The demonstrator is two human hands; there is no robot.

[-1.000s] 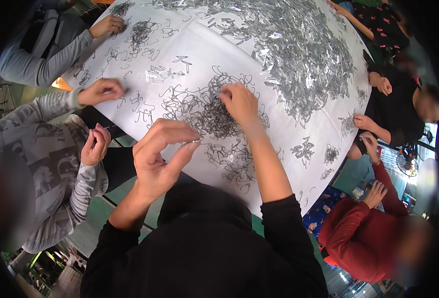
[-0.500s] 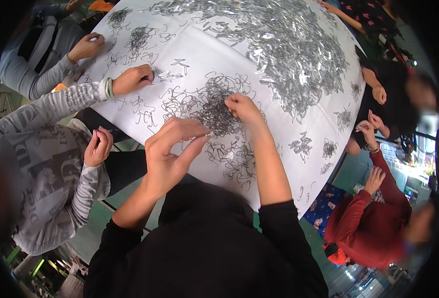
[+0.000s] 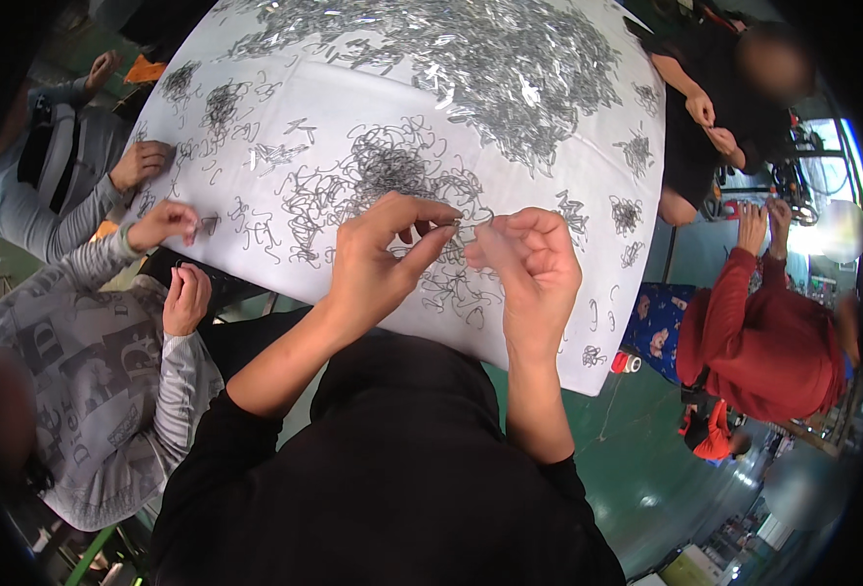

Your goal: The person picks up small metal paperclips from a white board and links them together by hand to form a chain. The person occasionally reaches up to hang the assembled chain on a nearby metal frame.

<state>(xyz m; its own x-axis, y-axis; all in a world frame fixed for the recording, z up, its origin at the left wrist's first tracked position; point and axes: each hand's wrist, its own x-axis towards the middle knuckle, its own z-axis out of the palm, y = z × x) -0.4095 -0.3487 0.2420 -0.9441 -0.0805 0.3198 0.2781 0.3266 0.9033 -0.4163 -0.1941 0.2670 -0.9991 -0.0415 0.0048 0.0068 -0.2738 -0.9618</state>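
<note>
Close together over the near part of the table, both my hands are in a pinch. My left hand (image 3: 378,254) has thumb and forefinger pressed around a tiny piece, mostly hidden by the fingertips. In my right hand (image 3: 537,269), somewhat blurred, a thin curved wire hook (image 3: 491,213) shows at the fingertips, close to the left fingertips. Just beyond them lies a dark heap of bent wire hooks (image 3: 392,171), thick in the middle and looser around. More loose hooks are scattered beneath my hands.
A broad pile of flat silvery metal clips (image 3: 539,88) covers the far side of the white-covered table (image 3: 353,93). Smaller heaps lie at left and right. Co-workers sit on both sides; a person in a grey patterned sweater (image 3: 100,361) is close on my left.
My right hand has left the dark heap and come back beside the left hand, now with a wire hook. My view has shifted, so the table sits further left.
</note>
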